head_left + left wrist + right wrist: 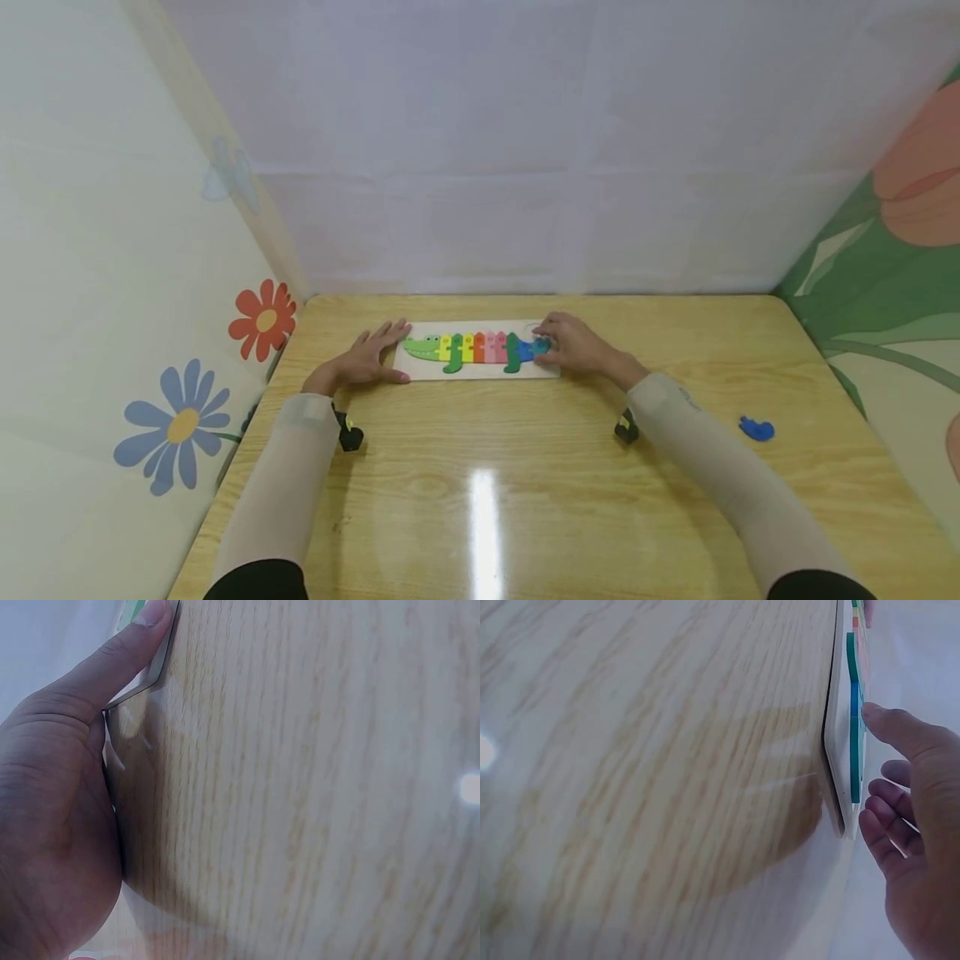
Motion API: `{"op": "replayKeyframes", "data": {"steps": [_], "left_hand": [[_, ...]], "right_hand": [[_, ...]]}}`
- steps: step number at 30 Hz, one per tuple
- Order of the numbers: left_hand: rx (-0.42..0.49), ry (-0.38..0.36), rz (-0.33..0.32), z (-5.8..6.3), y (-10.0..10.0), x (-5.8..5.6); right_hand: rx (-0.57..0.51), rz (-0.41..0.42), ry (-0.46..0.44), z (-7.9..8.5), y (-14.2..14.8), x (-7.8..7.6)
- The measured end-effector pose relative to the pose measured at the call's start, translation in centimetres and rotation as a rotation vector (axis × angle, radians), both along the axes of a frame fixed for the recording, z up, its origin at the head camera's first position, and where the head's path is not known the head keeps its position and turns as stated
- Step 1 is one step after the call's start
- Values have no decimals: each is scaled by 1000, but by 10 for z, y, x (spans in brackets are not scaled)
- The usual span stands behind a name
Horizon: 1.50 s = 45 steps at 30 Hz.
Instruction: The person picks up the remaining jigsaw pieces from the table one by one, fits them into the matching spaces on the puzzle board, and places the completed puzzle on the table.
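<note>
A pale puzzle board point(480, 374) lies near the table's far edge, bearing a crocodile made of interlocking coloured pieces, with a light green head point(423, 349) at the left. My left hand point(365, 358) rests at the board's left end, its fingers spread; in the left wrist view the thumb point(124, 660) lies on the board's corner. At the right end, my right hand point(576, 344) has its thumb and fingers about a teal puzzle piece point(541, 346) beside a blue piece point(526, 351). In the right wrist view, the teal piece point(854, 761) sits level with its neighbour.
A loose blue curved piece point(757, 429) lies on the wooden table point(555, 500) at the right, beyond the right forearm. A white cloth wall point(465, 167) stands behind the table. Flower-printed panels point(183, 425) rise at both sides.
</note>
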<state>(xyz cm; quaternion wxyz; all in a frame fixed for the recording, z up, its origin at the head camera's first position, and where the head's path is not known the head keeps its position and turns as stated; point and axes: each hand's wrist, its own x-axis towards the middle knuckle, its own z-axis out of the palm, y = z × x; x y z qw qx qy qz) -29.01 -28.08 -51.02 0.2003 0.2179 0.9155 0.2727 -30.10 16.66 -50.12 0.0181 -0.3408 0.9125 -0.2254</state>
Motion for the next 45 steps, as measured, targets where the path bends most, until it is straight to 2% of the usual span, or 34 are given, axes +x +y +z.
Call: {"op": "replayKeyframes", "data": {"steps": [9,18,26,33,45], "left_hand": [[-6,-3,-1,-4,-3,0],[-1,-11,15,-8,-4,4],[2,-7,13,-8,-4,4],[-8,4,6,-6,-1,1],[-3,-2,14,-2,0,0]], "right_hand": [[3,16,30,2,3,1],[10,-1,28,4,11,14],[-5,0,45,5,19,16],[-27,0,103,8,31,19],[-56,-14,122,18,55,29]]}}
